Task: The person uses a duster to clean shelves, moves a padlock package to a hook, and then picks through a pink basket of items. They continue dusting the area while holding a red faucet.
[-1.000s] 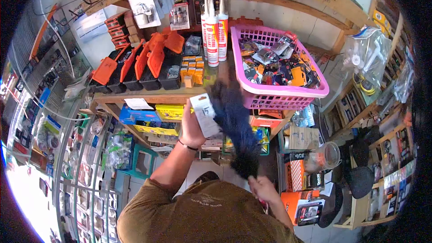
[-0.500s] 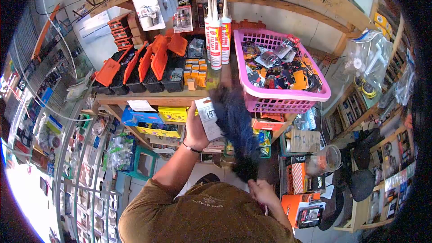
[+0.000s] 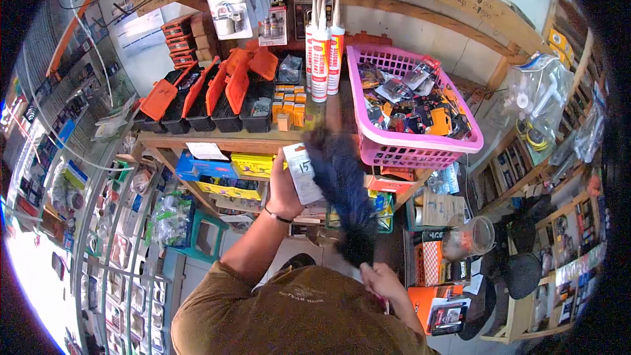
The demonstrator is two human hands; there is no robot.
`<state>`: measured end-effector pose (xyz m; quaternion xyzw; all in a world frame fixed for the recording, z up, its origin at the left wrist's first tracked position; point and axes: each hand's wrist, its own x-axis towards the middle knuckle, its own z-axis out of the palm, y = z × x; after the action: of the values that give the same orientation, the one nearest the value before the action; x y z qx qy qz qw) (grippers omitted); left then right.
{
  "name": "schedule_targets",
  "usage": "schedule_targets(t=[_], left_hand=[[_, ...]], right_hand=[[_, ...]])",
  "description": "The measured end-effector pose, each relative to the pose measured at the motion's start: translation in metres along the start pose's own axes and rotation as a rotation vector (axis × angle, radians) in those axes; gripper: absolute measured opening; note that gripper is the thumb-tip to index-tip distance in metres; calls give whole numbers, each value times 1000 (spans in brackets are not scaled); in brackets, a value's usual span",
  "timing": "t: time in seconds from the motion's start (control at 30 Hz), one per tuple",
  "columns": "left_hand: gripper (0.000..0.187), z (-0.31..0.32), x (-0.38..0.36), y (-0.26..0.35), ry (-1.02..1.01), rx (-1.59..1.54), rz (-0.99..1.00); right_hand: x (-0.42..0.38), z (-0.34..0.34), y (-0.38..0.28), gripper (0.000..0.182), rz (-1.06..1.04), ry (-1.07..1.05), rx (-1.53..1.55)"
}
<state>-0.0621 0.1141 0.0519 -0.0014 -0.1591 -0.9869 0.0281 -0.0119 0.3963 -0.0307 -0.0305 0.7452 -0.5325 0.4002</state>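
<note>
My left hand (image 3: 284, 192) is closed on a white card package (image 3: 303, 172) with a handwritten number on it, held upright below the shelf edge. My right hand (image 3: 382, 281) grips the lower end of a dark, fluffy duster (image 3: 345, 191), blurred by motion. The duster slants up and left from that hand, and its feathers lie against the right side of the card. Behind the duster's top is the wooden shelf (image 3: 217, 140), with small orange-and-white boxes (image 3: 289, 107) to its left.
Black bins with orange lids (image 3: 223, 86) stand on the shelf, beside sealant tubes (image 3: 319, 69) and a pink basket (image 3: 414, 148) of packaged parts. A glass display rack (image 3: 118, 250) is at left. At right are a clear jar (image 3: 474, 237) and an orange package (image 3: 434, 306).
The view has shifted slightly, so the shelf items sit a little differently. Both hands keep their holds, and the duster stays beside the card, still blurred.
</note>
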Motion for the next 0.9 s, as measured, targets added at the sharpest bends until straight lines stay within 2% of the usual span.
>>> schedule_targets(t=[0.07, 0.13, 0.2, 0.23, 0.27, 0.33, 0.37, 0.4, 0.47, 0.5, 0.53, 0.6, 0.63, 0.67, 0.73, 0.77, 0.8, 0.83, 0.87, 0.9], left_hand=[[60, -9, -2, 0, -203, 96, -15], [59, -23, 3, -5, -208, 108, 50], [60, 8, -5, 3, -68, -25, 26], [59, -5, -3, 4, -83, -24, 21], [59, 5, -4, 3, -95, 10, 5], [59, -17, -2, 4, -218, 197, 43], [61, -19, 2, 3, -156, 137, 9], [61, -21, 1, 4, -156, 137, 7], [58, -18, -2, 9, -212, -167, -68], [61, -18, 0, 10, -101, -102, -41], [61, -21, 0, 9, -104, -101, -39], [60, -22, -2, 7, -324, 177, 83], [61, -19, 1, 4, -62, 261, 104], [61, -16, -3, 9, -380, 43, 58], [60, -6, -2, 13, -127, -58, -20], [60, 6, -4, 10, -43, 21, 17], [60, -5, 1, 8, -156, -74, 16], [60, -11, 1, 6, -119, 110, 52], [60, -5, -2, 6, -83, 293, 89], [59, 1, -8, 7, -313, 129, 49]], right_hand=[[3, 3, 9, 38, -335, -194, -378], [0, 3, 3, 39, -326, -159, -323], [3, 1, -9, 40, -60, -12, -28], [-5, 1, -17, 38, -19, -81, 20], [-5, 1, -14, 38, -15, -82, 16], [-1, -3, -1, 39, -180, -217, -448], [0, -6, 0, 40, -86, -244, -205], [0, -5, 0, 40, -85, -242, -205], [-1, -1, -11, 41, -98, -30, 53], [-7, 1, -18, 40, 11, -46, -100], [-7, 1, -17, 40, 8, -45, -101], [-6, 2, -11, 41, -305, -196, -364], [-1, -1, -3, 41, -114, -196, -124], [1, -1, -6, 41, -119, -191, -126], [1, 0, -7, 40, -58, -77, 80], [-1, -2, -7, 40, -58, -75, 78], [-2, -6, -7, 39, -86, -154, -186], [-3, -8, -9, 39, -115, -230, -448], [-4, -8, -12, 39, -119, -225, -447], [-6, -9, -18, 39, -87, -144, -227]])
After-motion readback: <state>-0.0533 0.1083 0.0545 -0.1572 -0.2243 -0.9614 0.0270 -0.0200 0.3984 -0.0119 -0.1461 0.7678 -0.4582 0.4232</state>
